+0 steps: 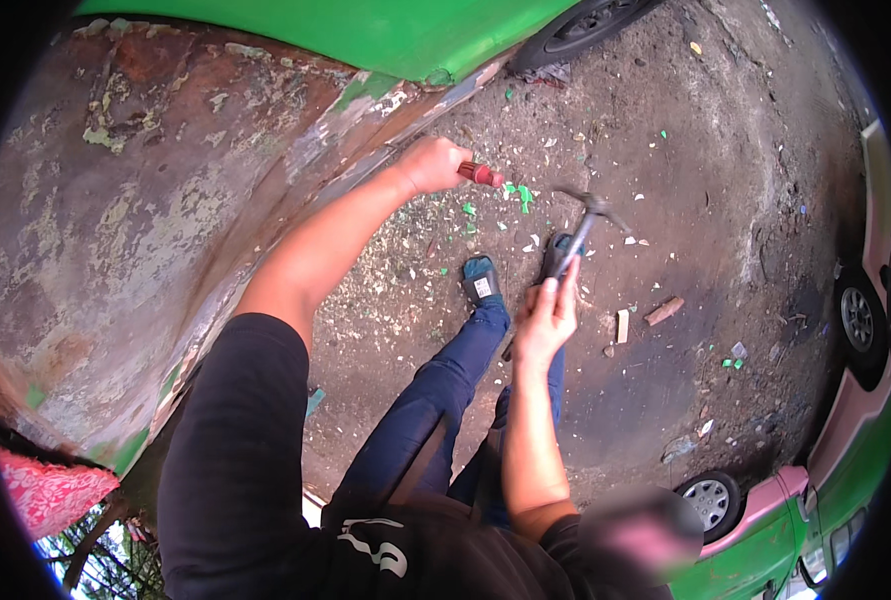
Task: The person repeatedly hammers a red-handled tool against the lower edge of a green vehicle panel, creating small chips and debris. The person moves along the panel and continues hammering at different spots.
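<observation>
- The right hand is closed around the handle of a hammer, whose head is raised above the dirt ground.
- The left hand is wrapped tight on a red-handled tool, held against the lower edge of the stripped, rusty car body panel.
- Green paint chips lie just beyond, with 2 wood scraps to the right.

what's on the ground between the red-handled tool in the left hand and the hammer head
In the head view, only dirt ground strewn with green and white paint chips lies between the red-handled tool and the hammer; nothing larger.
</observation>
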The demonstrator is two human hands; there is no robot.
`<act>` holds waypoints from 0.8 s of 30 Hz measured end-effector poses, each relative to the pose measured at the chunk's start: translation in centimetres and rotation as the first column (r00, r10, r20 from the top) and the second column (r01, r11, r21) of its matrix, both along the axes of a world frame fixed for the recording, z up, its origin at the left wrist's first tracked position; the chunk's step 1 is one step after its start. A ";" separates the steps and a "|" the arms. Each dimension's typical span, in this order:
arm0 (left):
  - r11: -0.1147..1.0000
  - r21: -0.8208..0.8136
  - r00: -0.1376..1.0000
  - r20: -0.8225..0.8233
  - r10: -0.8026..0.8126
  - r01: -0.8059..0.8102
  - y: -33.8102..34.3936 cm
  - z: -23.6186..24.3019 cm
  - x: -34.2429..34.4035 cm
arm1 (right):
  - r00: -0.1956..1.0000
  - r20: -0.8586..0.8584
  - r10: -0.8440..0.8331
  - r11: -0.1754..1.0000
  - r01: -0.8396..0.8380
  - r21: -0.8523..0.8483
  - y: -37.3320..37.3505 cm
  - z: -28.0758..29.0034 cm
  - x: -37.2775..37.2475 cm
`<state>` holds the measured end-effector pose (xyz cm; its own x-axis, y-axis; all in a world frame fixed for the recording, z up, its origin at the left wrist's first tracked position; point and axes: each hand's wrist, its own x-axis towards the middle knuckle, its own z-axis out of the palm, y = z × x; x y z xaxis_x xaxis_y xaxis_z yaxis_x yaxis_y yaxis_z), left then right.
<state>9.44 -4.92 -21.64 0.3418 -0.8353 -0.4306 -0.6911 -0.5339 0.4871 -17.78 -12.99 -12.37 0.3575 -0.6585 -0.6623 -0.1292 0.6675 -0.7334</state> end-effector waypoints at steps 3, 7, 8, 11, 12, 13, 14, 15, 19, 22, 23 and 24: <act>1.000 0.006 0.998 0.059 -0.011 0.011 -0.7 0.5 -0.2 | 1.000 -0.004 -0.018 0.996 0.017 -0.089 -3.3 -0.6 -0.9; 0.997 -0.044 0.995 0.084 -0.052 0.055 -0.1 1.6 -0.6 | 0.999 0.033 0.036 0.997 -0.034 -0.067 -5.9 -0.7 -1.6; 0.996 -0.050 0.994 0.094 -0.064 0.068 0.0 1.9 -0.8 | 0.998 0.048 0.042 0.997 -0.038 -0.070 -6.2 -0.7 -1.9; 0.990 -0.113 0.991 0.116 -0.066 0.079 0.7 2.1 -1.4 | 0.995 0.075 0.061 0.997 -0.058 -0.049 -6.8 -0.2 -2.6; 0.987 -0.143 0.991 0.122 -0.060 0.078 0.9 2.2 -1.7 | 0.994 0.081 0.068 0.997 -0.065 -0.038 -7.0 0.1 -2.8; 0.982 -0.171 0.989 0.134 -0.060 0.083 1.3 2.4 -2.0 | 0.994 0.071 0.081 0.996 -0.078 -0.039 -7.1 0.3 -3.1; 0.976 -0.199 0.987 0.146 -0.059 0.088 1.7 2.6 -2.3 | 0.993 0.062 0.098 0.995 -0.096 -0.033 -7.2 0.5 -3.5; 0.969 -0.227 0.985 0.163 -0.060 0.096 2.0 3.0 -2.3 | 0.992 0.055 0.113 0.993 -0.111 -0.028 -7.4 0.8 -3.8; 0.920 -0.391 0.985 0.167 0.048 0.022 4.3 5.0 -3.4 | 0.986 0.023 0.167 0.986 -0.167 -0.010 -7.3 2.1 -4.7; 0.928 -0.373 0.983 0.175 0.061 0.009 5.6 6.8 -3.8 | 0.979 0.015 0.202 0.979 -0.202 -0.011 -6.9 2.4 -4.8; 0.930 -0.367 0.981 0.182 0.059 0.012 5.9 7.2 -3.8 | 0.976 0.022 0.217 0.976 -0.217 -0.010 -6.8 2.6 -4.7; 0.934 -0.358 0.980 0.191 0.058 0.014 6.2 7.6 -3.8 | 0.972 0.030 0.232 0.973 -0.232 -0.008 -6.6 2.9 -4.6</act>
